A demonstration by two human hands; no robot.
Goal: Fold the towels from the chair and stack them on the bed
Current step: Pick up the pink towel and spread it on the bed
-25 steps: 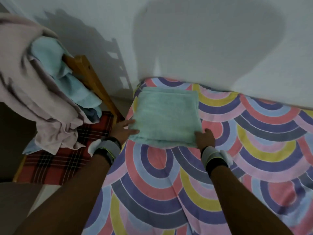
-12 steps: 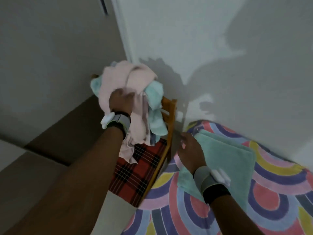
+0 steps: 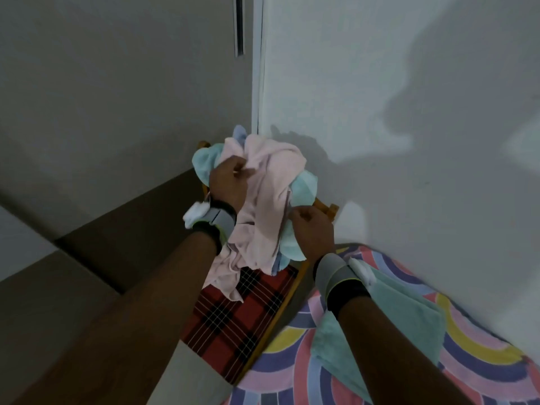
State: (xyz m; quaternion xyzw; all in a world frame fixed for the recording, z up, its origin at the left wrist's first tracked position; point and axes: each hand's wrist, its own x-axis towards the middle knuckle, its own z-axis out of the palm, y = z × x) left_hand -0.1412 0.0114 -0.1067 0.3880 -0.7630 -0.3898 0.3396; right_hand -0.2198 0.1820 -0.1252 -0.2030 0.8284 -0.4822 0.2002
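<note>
Hanging over the backrest of the wooden chair (image 3: pixel 325 210), the pink towel (image 3: pixel 264 200) is lying on top of a pile of light blue towels (image 3: pixel 304 187), and its lower end is reaching down to the chair's red plaid seat (image 3: pixel 233 320). The left hand (image 3: pixel 228 182) is gripping the pink towel near the top of the pile, with fingers curled into the cloth. The right hand (image 3: pixel 311 232) is pinching the pile at its right side, where pink and blue cloth are meeting. A folded mint green towel (image 3: pixel 409 325) is lying on the bed (image 3: pixel 467 355) near the bed's corner beside the chair, partly hidden under the right forearm.
</note>
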